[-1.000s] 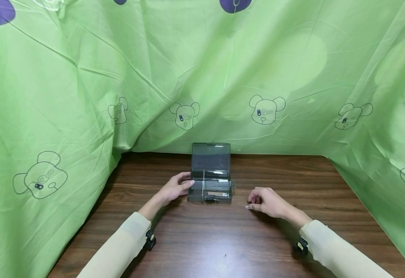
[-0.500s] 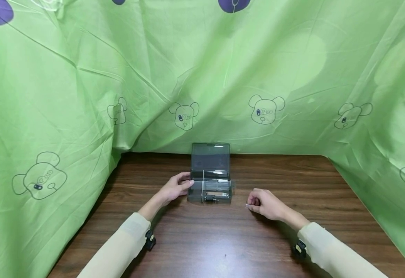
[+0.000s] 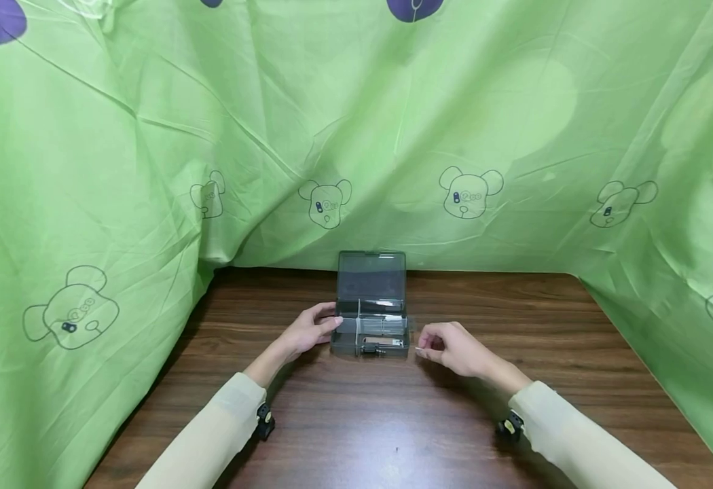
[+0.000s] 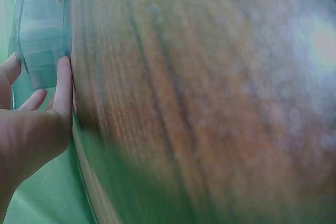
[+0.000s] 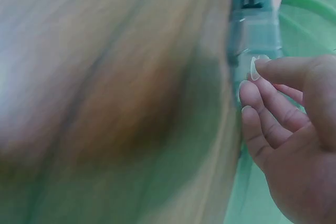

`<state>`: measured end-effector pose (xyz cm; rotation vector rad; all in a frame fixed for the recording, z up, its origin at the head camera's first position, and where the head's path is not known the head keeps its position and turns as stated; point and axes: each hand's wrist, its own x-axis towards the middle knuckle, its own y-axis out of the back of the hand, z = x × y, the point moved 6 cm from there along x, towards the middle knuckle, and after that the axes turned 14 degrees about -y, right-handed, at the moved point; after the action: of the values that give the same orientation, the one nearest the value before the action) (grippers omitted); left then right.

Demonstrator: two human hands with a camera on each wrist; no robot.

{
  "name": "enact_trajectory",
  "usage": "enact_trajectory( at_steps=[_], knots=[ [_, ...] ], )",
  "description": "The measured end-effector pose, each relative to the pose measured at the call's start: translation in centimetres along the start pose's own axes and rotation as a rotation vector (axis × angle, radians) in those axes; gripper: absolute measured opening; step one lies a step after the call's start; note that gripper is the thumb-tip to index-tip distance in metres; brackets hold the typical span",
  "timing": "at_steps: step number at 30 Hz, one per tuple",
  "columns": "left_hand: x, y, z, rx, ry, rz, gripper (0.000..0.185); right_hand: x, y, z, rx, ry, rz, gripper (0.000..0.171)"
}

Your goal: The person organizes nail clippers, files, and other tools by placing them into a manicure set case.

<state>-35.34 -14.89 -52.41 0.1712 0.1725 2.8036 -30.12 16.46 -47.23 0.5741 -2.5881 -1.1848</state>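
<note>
Left hand (image 3: pixel 307 333) fingers resting on clear box (image 3: pixel 371 326), right hand (image 3: pixel 451 350) curled, pinching something tiny, wood table (image 3: pixel 393 421), green curtain (image 3: pixel 149 136).

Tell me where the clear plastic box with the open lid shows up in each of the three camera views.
Head: clear plastic box at table centre, between both hands.
Left wrist: top left corner, left hand touching it.
Right wrist: top right, just beyond the right hand.
Shared landmark: its black latch.

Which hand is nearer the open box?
Left. The left hand touches the box on its left wall, fingers against it. The right hand is just right of the box, apart from it, its fingers pinching something small and pale.
</note>
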Motion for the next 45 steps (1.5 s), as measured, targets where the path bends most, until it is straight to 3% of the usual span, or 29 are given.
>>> enact_trajectory(
  at_steps=[8, 22, 30, 39, 45],
  knots=[
    [0.1, 0.1, -0.2, 0.008, 0.001, 0.012, 0.063, 2.1, -0.3, -2.7, 0.009, 0.031, 0.013, 0.011],
    [0.0, 0.0, 0.1, 0.006, 0.0, 0.006, 0.064, 5.6, -2.3, -6.8, 0.098, 0.021, 0.017, 0.016],
    [-0.1, -0.1, 0.3, -0.012, -0.005, 0.002, 0.062, 7.8, -4.1, -9.2, 0.108, 0.06, 0.028, 0.012],
    [-0.3, -0.2, 0.5, -0.021, 0.004, -0.007, 0.062, 9.5, -6.3, -9.8, 0.035, 0.052, 0.004, 0.013],
    [-0.3, 0.0, 0.4, -0.032, 0.005, -0.014, 0.062, 9.4, -6.4, -9.8, -0.001, 0.061, 0.009, 0.009]
  ],
)
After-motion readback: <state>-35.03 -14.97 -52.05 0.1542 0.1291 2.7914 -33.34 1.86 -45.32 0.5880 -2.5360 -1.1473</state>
